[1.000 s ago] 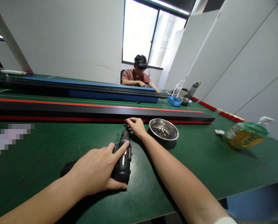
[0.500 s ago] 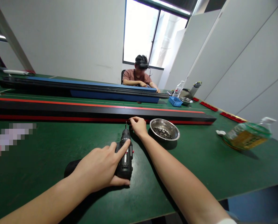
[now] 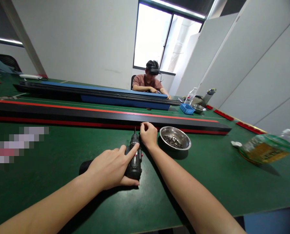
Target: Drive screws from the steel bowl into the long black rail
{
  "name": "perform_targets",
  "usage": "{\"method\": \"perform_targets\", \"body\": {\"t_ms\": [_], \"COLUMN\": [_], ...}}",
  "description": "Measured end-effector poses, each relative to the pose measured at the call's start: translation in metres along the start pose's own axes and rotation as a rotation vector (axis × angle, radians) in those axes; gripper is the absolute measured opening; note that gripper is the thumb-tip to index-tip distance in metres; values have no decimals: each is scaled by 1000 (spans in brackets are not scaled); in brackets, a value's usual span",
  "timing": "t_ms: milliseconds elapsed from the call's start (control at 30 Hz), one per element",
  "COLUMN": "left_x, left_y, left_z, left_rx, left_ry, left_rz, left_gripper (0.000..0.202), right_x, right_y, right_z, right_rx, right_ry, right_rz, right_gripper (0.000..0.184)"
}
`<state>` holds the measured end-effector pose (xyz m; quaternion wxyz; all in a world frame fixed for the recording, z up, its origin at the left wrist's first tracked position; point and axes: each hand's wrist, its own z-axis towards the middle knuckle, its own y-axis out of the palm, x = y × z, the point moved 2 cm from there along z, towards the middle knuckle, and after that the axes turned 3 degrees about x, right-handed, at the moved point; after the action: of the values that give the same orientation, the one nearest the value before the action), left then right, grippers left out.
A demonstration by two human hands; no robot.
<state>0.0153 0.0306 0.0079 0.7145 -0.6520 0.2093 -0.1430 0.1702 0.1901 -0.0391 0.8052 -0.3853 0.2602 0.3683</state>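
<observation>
Low in the centre of the frame, a black cordless drill (image 3: 135, 162) lies on its side on the green table (image 3: 215, 175), its handle turned toward the left and its slim metal bit (image 3: 135, 130) aimed at the far side. The worker's left hand (image 3: 111, 167) is over it: the index finger stretches along the drill's body toward the chuck, the thumb hooks behind its rear end, and the other fingers close round it, so the drill sits firmly within that grasp. Just right of the bit, at mid-frame, the right hand (image 3: 148, 135) has its fingers curled inward beside the long black bar with red edges (image 3: 98, 116); from here I cannot tell whether they pinch anything. The bit's tip is near the bar's lower red edge, though I can't make out whether it touches. Near the right hand, right of centre, stands a round shiny metal bowl (image 3: 187, 143) with small dark screw-like pieces (image 3: 171, 141) in it. Toward the upper centre, behind a long blue and black panel (image 3: 125, 99), sits a co-worker in a brownish-pink shirt (image 3: 141, 80), near a small blue plastic basket (image 3: 187, 109).
</observation>
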Motion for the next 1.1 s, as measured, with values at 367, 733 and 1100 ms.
{"method": "perform_targets", "body": {"t_ms": [367, 733, 1100], "left_x": [-1, 0, -4], "left_y": [9, 8, 7], "left_z": [2, 1, -2], "left_rx": [59, 73, 31], "left_ry": [46, 48, 32], "left_rz": [49, 69, 41], "left_gripper": [119, 121, 115], "right_x": [-25, -16, 29], "right_y": [-37, -117, -135], "right_z": [-36, 15, 29], "right_rx": [-39, -2, -234], "right_ry": [-432, -122, 263], "right_rz": [-73, -677, -653], "right_gripper": [19, 34, 34]}}
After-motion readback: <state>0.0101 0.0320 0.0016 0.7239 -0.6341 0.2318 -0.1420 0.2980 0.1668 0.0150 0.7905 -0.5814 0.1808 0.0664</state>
